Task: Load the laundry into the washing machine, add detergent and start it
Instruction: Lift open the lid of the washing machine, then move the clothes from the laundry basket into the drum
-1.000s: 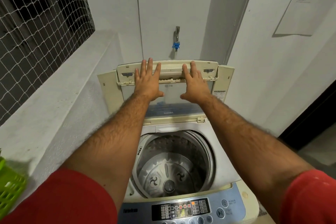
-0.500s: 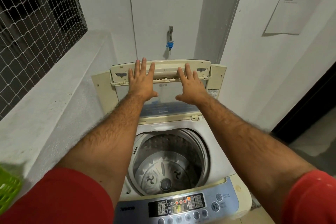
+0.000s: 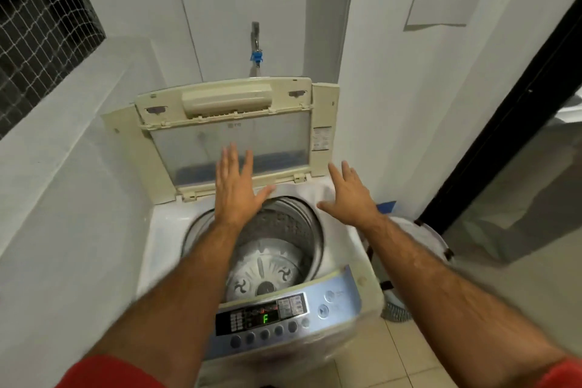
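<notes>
Both hands, left hand (image 3: pixel 235 190) and right hand (image 3: pixel 349 195), spread flat, seemingly touching nothing; lid (image 3: pixel 226 123) upright at 12 o'clock above drum (image 3: pixel 283 230).

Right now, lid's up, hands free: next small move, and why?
Probably turn for the laundry. The lid stands open, the drum looks bare, and the left hand and right hand are open, holding nothing. No laundry shows in view.

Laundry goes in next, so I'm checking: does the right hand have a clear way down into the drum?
Probably yes: the lid stands folded open, the drum looks empty, and the right hand holds nothing.
</notes>
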